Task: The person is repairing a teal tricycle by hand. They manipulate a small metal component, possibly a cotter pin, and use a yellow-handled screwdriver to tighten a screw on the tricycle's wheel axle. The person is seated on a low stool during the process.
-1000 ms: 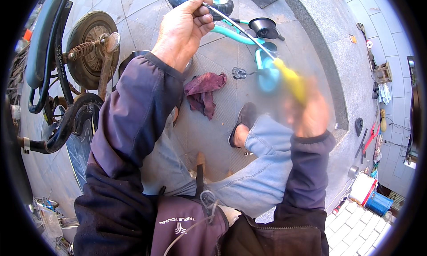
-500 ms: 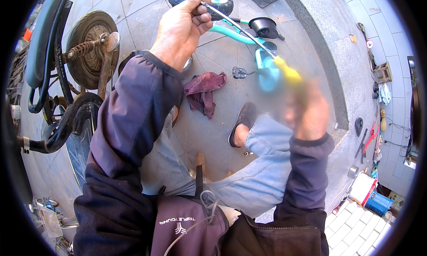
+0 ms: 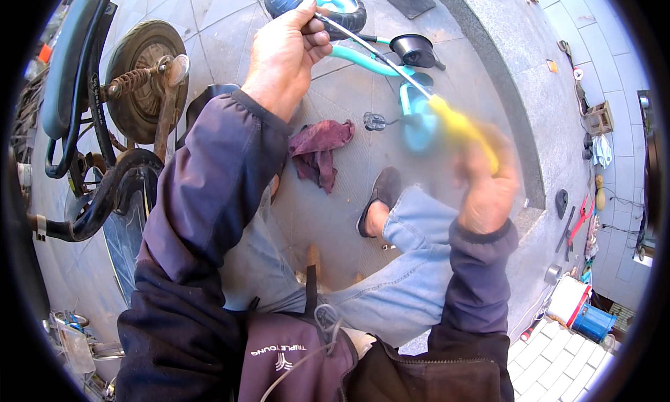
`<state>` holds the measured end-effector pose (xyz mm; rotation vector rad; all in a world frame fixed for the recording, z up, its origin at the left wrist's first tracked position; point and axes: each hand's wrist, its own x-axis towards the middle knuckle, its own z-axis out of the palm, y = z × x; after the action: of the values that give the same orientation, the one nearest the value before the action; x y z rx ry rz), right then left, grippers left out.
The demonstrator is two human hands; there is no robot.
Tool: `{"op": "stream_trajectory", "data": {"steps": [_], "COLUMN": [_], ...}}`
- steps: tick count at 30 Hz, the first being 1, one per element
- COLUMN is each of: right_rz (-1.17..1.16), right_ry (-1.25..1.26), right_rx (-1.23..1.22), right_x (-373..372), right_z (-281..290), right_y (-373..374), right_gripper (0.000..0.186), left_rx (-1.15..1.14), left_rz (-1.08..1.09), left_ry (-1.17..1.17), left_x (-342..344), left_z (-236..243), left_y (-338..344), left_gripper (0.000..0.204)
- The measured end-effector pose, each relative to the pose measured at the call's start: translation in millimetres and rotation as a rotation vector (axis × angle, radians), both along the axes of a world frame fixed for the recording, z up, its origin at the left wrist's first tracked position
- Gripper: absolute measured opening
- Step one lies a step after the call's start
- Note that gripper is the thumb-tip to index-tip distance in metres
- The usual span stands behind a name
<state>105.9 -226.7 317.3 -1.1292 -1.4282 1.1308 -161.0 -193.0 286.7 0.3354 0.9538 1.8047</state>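
Observation:
A long screwdriver with a thin metal shaft and a yellow handle (image 3: 450, 116) slants across the upper middle. My left hand (image 3: 289, 56) is closed, pinching the shaft near its far end. That end lies in front of the black-tyred wheel (image 3: 354, 15) of a turquoise child's bike; whether it touches the wheel I cannot tell. At the other end my right hand (image 3: 488, 189) is closed about the handle, its fingers smeared by blur. Below the shaft the bike's turquoise frame (image 3: 370, 63) and a black pedal (image 3: 375, 121) show.
A crumpled maroon cloth (image 3: 321, 147) lies on the paved ground near my shoe (image 3: 382, 192). On the left stands a larger bike with a rusty wheel (image 3: 143, 81). A stone step (image 3: 499, 60) runs along the right, with red-handled pliers (image 3: 581, 220) and a blue bucket (image 3: 593, 320) beyond.
My right hand has shifted slightly downward, and more of the yellow handle shows. My left hand keeps its pinch on the shaft, almost in the same spot.

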Motion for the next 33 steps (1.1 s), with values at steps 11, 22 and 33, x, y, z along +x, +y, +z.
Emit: {"op": "stream_trajectory", "data": {"steps": [11, 22, 33], "right_rz": [0.067, 0.096, 0.213], "right_ry": [0.097, 0.095, 0.072], "right_rx": [-0.199, -0.451, -0.634], "right_x": [2, 13, 14], "right_z": [-1, 4, 12], "right_y": [2, 6, 7], "right_gripper": [0.034, 0.037, 0.035], "left_rx": [0.047, -0.039, -0.001], "left_rz": [-0.040, -0.046, -0.082], "left_ry": [-0.007, -0.133, -0.124], "left_x": [-9, 0, -3], "left_z": [-8, 3, 1], "left_y": [3, 3, 4], "left_gripper": [0.024, 0.017, 0.019]}}
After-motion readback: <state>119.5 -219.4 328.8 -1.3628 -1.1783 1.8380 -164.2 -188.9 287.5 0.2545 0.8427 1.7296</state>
